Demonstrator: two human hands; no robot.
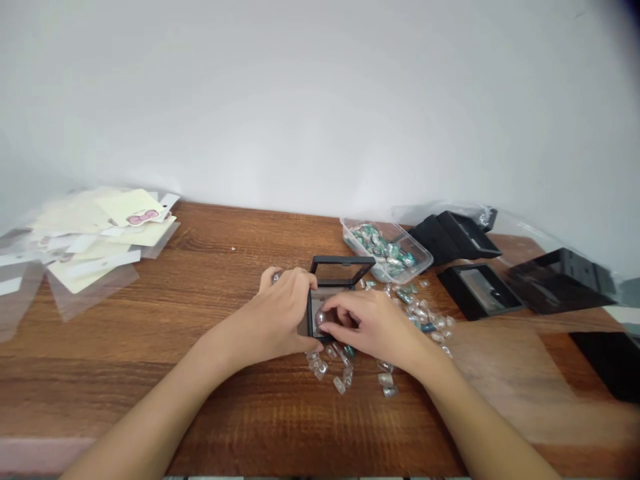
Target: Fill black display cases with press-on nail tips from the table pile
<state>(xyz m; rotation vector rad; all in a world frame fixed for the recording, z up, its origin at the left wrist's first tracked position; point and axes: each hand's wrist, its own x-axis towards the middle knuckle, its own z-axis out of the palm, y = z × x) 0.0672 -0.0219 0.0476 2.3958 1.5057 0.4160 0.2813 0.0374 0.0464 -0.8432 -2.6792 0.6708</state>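
A small black case (311, 313) stands with its windowed lid (345, 270) raised. My left hand (283, 310) wraps round the left side of the case, thumb at its near edge and fingers at the far side. A small shiny piece (277, 277) shows by my left fingers; I cannot make out how it sits. My right hand (377, 323) reaches over the case, thumb and forefinger pinched on a clear, glittery press-on nail (321, 319) inside it. Loose press-on nails (345, 373) lie in front of the case and to its right.
A clear plastic tub (417, 263) of teal and silver press-on nails stands behind my right hand. More black cases (483, 293) and clear film (530, 233) lie at the right. Cards in clear sleeves (100, 240) are heaped at the left. A pale wall (300, 107) rises behind the wooden table (225, 233).
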